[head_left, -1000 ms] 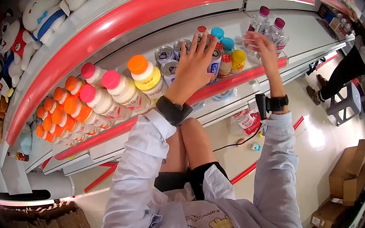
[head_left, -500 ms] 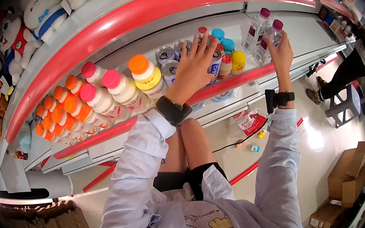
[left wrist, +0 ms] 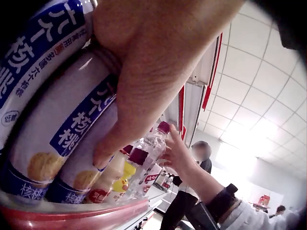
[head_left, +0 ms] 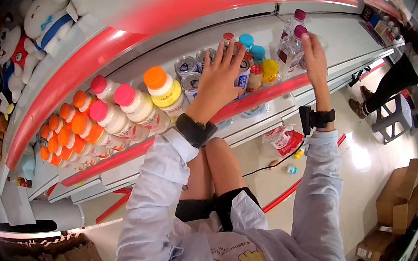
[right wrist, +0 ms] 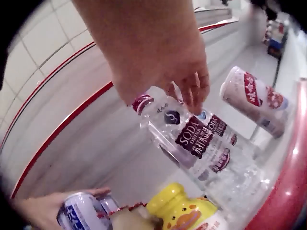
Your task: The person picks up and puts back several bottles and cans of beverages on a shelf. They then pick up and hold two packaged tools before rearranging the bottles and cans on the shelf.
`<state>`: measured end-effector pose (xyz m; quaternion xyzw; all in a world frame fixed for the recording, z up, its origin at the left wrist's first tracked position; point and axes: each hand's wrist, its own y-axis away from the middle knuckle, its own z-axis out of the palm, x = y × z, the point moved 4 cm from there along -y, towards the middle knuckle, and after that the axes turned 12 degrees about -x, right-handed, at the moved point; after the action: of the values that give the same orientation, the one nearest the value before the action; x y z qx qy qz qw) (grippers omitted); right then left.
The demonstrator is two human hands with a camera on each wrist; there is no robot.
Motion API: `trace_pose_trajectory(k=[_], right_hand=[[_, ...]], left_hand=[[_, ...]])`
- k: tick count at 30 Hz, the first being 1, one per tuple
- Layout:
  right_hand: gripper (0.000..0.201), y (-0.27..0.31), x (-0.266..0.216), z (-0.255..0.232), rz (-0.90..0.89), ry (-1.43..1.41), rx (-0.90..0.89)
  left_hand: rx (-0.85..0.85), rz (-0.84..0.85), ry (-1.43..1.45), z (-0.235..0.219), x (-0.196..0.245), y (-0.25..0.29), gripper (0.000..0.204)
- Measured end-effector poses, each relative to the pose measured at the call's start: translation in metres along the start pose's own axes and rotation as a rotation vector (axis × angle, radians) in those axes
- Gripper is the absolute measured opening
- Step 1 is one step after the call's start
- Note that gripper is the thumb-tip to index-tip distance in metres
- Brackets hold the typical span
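My left hand point(head_left: 219, 80) rests over a cluster of blue-and-white drink cans point(left wrist: 72, 120) with walnut pictures. Its fingers reach forward, spread over the can tops, and in the left wrist view the thumb lies along one can's side. At the right, my right hand point(head_left: 316, 60) has its fingertips beside the purple cap of a clear soda drink bottle point(head_left: 289, 54). That bottle stands in front of a second, similar bottle point(head_left: 286, 31). In the right wrist view, fingers point(right wrist: 194, 98) extend behind the front bottle's neck, partly covering the rear bottle's top.
Beside the cans stand blue-capped bottles point(head_left: 246, 41) and a yellow duck-faced bottle point(head_left: 269, 69). A white-and-red can point(right wrist: 256, 100) stands beyond the soda bottles. Orange-capped bottles point(head_left: 83, 124) line the left. A red edge point(head_left: 270, 92) borders the shelf. A person point(head_left: 399, 69) is at the right.
My right hand has come to the soda bottles from above the shelf front. The front bottle has shifted left with it over the last half second. My left hand stays on the cans.
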<state>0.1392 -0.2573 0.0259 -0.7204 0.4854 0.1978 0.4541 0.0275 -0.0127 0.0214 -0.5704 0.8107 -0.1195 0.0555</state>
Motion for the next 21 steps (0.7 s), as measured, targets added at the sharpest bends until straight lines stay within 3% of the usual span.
trace_pose_trajectory(k=[3, 6, 12, 15, 21], right_hand=[[0.058, -0.030, 0.031, -0.003, -0.076, -0.194, 0.139], [0.055, -0.048, 0.040, 0.004, -0.076, -0.253, 0.086], [0.057, -0.064, 0.068, 0.022, 0.020, -0.508, -0.205], [0.058, -0.064, 0.069, 0.022, -0.013, -0.557, -0.237], [0.056, -0.070, 0.066, 0.018, -0.073, -0.478, -0.427]], left_hand=[[0.003, -0.006, -0.009, 0.000, 0.000, -0.001, 0.100], [0.000, -0.008, 0.004, 0.001, 0.000, 0.000, 0.100], [0.016, -0.012, 0.017, 0.001, 0.000, 0.000, 0.099], [0.026, -0.012, 0.010, -0.001, 0.001, 0.000, 0.099], [-0.001, -0.021, -0.003, -0.001, 0.001, -0.001, 0.098]])
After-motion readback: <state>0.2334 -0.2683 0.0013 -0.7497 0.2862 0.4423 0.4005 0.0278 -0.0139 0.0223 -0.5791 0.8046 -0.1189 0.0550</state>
